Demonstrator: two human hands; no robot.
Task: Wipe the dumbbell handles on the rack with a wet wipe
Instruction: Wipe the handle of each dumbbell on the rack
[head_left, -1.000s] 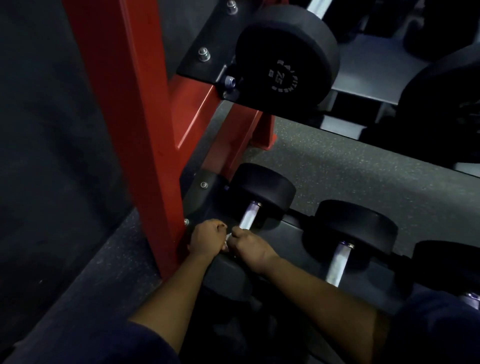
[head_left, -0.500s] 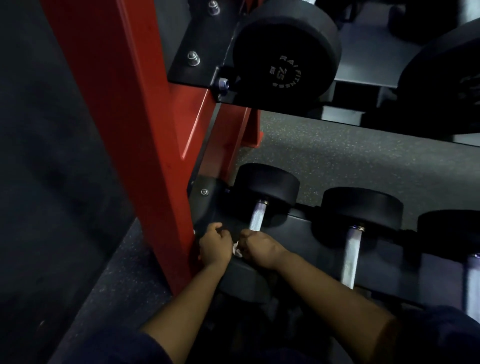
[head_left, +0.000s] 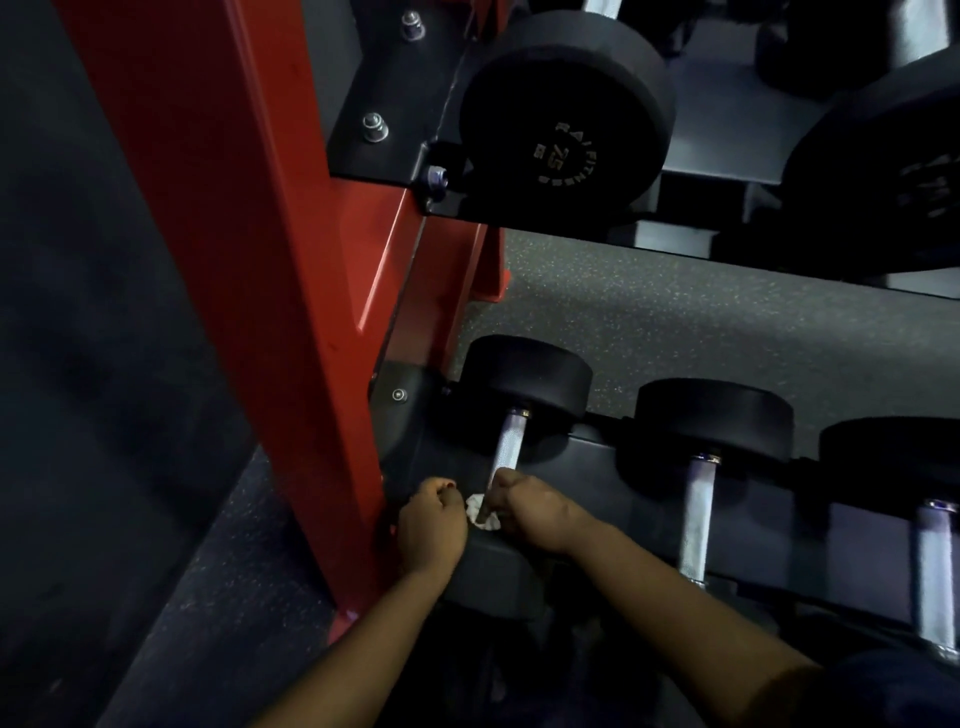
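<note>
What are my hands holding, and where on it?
The right hand pinches the bunched wet wipe against the near end of the leftmost dumbbell handle. The left hand: cannot tell.

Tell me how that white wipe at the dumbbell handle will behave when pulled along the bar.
The wet wipe looks crumpled into a small wad between the left hand and right hand, so it is probably limp and light. The handle looks textured, so the wipe may drag or snag rather than glide.
</note>
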